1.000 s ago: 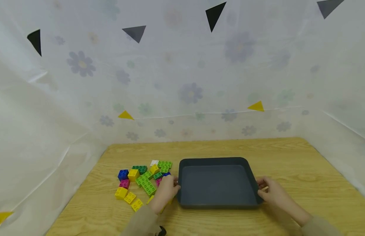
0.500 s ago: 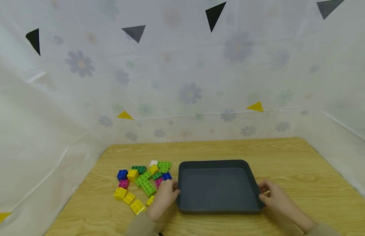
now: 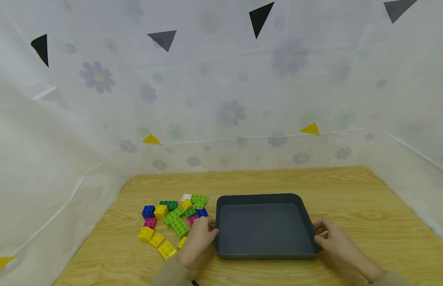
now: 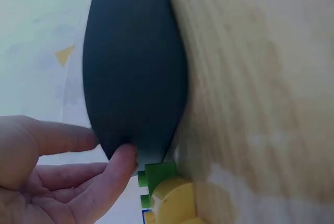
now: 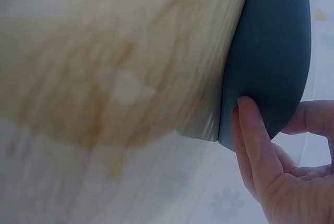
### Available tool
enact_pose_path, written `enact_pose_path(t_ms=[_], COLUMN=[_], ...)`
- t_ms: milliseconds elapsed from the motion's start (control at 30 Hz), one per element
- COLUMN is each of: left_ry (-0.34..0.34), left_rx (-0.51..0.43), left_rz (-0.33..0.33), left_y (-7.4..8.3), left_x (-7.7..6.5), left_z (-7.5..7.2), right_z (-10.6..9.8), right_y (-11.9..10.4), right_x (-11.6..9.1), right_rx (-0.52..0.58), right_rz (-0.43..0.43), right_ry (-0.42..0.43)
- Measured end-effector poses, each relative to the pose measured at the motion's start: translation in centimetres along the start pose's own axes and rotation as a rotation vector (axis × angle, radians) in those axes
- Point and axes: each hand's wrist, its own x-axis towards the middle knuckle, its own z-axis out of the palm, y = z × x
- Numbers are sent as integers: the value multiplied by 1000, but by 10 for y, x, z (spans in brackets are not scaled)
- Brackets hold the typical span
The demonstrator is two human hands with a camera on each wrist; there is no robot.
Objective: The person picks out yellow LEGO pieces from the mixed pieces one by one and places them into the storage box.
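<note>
Sheeting with pale flowers rose behind the wood-grained tabletop's far edge. Midway between its left and right edges sat a dark tray, its sides pinched by the left grip and right grip; bricks lay toward the left edge. The head view showed the tray's inside, wrist views the fingertips against its outer walls.

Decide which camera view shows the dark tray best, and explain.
The head view: it shows nearly the whole dark tray, rim and inside. The left wrist and right wrist views each show only part of its outside.
</note>
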Motion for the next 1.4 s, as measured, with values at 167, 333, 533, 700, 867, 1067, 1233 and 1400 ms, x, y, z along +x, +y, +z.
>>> enact_pose_path(t_ms=[167, 333, 533, 700, 867, 1067, 1233, 1400], left_ry=[75, 97, 20, -13, -68, -109, -112, -71], left_rx=[17, 58, 102, 128, 155, 185, 220, 226], left_rz=[123, 239, 242, 240, 175, 120, 46, 25], left_y=[-2, 0, -8, -18, -26, -37, -45, -49], left_x=[0, -2, -7, -14, -24, -34, -39, -41], left_z=[-9, -19, -30, -36, -40, -40, -37, -34], right_z=[0, -1, -1, 0, 1, 1, -1, -1], right_y=[0, -2, -3, -2, 0, 1, 1, 1], right_x=[-1, -1, -1, 0, 0, -1, 0, 0], right_rx=[24, 24, 7, 18, 26, 40, 41, 37], right_rz=[10, 17, 21, 22, 19, 19, 29, 26], right_ry=[-13, -13, -14, -18, -14, -19, -28, -22])
